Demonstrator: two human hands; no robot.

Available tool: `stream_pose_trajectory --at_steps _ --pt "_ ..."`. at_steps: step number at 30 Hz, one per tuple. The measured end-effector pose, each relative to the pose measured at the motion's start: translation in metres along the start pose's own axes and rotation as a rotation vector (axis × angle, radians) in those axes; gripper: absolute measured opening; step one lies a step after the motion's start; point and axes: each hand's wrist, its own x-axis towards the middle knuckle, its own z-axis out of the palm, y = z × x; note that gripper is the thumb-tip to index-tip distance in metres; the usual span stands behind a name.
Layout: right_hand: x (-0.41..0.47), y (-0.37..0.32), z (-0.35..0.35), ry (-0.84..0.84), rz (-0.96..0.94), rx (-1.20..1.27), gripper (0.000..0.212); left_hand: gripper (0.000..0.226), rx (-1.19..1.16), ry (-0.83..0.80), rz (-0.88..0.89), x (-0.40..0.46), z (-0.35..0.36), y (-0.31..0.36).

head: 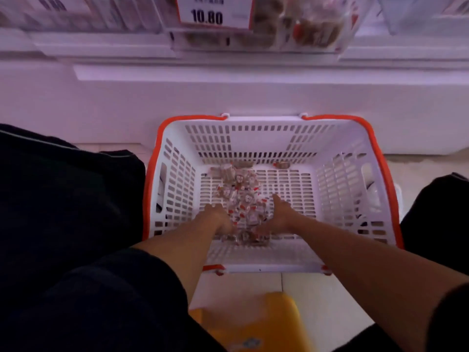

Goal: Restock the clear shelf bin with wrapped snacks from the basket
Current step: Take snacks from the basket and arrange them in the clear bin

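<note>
Both of your hands are down inside the white slotted plastic basket with the orange rim (275, 267), one on each side of the pile of small clear-wrapped snacks with red-and-white markings (239, 199). Your left hand (219, 216) sits at the pile's left edge with its fingers curled down into the wrappers — it appears to be gathering them, but you cannot tell how many it holds. Your right hand (279, 216) sits at the pile's right edge, index finger stretched forward along the basket floor and the remaining fingers bent inward against the snacks; whether it grips any is not clear from this view.

The snack pile lies on the basket floor, left of centre, running from the far wall toward the near wall. One stray wrapped piece (281, 164) lies apart at the far wall.

The basket stands on the pale floor against the white base panel of the shelving unit (228, 97). Above it, at the top of the view, the clear plastic shelf bin (291, 34) holds brown wrapped snacks and carries a white price tag reading 10.80 (215, 12). The picture is blurred there.

Your knees in dark trousers (63, 212) flank the basket. A yellow plastic object (256, 323) lies on the floor just below the basket's near edge.
</note>
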Motion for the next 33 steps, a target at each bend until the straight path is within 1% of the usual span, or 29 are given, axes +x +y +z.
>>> stream_pose_trajectory --at_steps 1,2,3,4,6,7,8,10,13,15,16,18,21,22,23,25,26,28,29,30,31,33 --pt "0.006 -0.001 0.011 0.023 0.024 0.000 0.138 0.086 0.009 -0.013 -0.016 0.008 0.009 -0.004" --pt "0.011 -0.001 0.020 0.061 0.027 -0.074 0.138 0.078 0.008 -0.032 -0.015 0.014 0.016 -0.007" --pt "0.014 0.000 0.028 0.092 0.013 -0.162 0.136 0.073 0.007 -0.056 0.005 0.019 0.023 -0.009" --pt "0.017 0.001 0.034 0.121 -0.009 -0.222 0.130 0.074 -0.021 -0.054 0.010 0.023 0.028 -0.010" --pt "0.021 0.002 0.036 0.181 -0.047 -0.211 0.102 0.083 -0.077 0.033 -0.059 0.025 0.033 -0.013" --pt "0.023 0.000 0.035 0.213 -0.068 -0.192 0.087 0.083 -0.098 0.079 -0.074 0.026 0.034 -0.013" --pt "0.024 -0.001 0.033 0.231 -0.094 -0.194 0.077 0.081 -0.116 0.109 -0.066 0.026 0.036 -0.014" --pt "0.027 -0.007 0.033 0.254 -0.141 -0.216 0.075 0.080 -0.038 0.143 -0.053 0.025 0.038 -0.017" --pt "0.029 -0.016 0.041 0.351 -0.131 -0.121 0.083 0.066 0.175 0.157 -0.029 0.022 0.040 -0.021" --pt "0.034 -0.021 0.044 0.347 -0.100 -0.022 0.087 0.065 0.255 0.129 -0.004 0.025 0.038 -0.024" --pt "0.037 -0.022 0.044 0.322 -0.083 0.002 0.085 0.065 0.268 0.110 0.022 0.026 0.036 -0.027" --pt "0.041 -0.024 0.044 0.275 -0.087 -0.029 0.073 0.061 0.251 0.087 0.097 0.031 0.033 -0.032" --pt "0.041 -0.024 0.047 0.266 -0.180 -0.145 0.048 0.052 0.196 0.077 0.157 0.031 0.030 -0.039" --pt "0.042 -0.023 0.049 0.275 -0.211 -0.138 0.048 0.047 0.169 0.085 0.171 0.031 0.029 -0.041" --pt "0.041 -0.021 0.052 0.291 -0.240 -0.107 0.054 0.042 0.140 0.089 0.190 0.030 0.028 -0.043" --pt "0.041 -0.020 0.055 0.327 -0.277 -0.037 0.074 0.024 0.047 0.101 0.221 0.029 0.028 -0.043" --pt "0.042 -0.021 0.055 0.322 -0.277 -0.024 0.080 0.015 0.006 0.111 0.238 0.028 0.029 -0.042" --pt "0.044 -0.022 0.054 0.271 -0.243 -0.009 0.083 0.015 -0.032 0.131 0.270 0.024 0.032 -0.039" --pt "0.045 -0.022 0.053 0.239 -0.232 0.011 0.077 0.020 -0.011 0.147 0.288 0.024 0.034 -0.039" --pt "0.045 -0.022 0.053 0.213 -0.231 0.028 0.066 0.025 0.011 0.160 0.289 0.023 0.035 -0.039" --pt "0.044 -0.022 0.053 0.206 -0.234 0.028 0.050 0.029 0.045 0.186 0.306 0.024 0.035 -0.041" --pt "0.044 -0.021 0.053 0.210 -0.233 -0.009 0.015 0.027 0.123 0.147 0.313 0.020 0.032 -0.040"
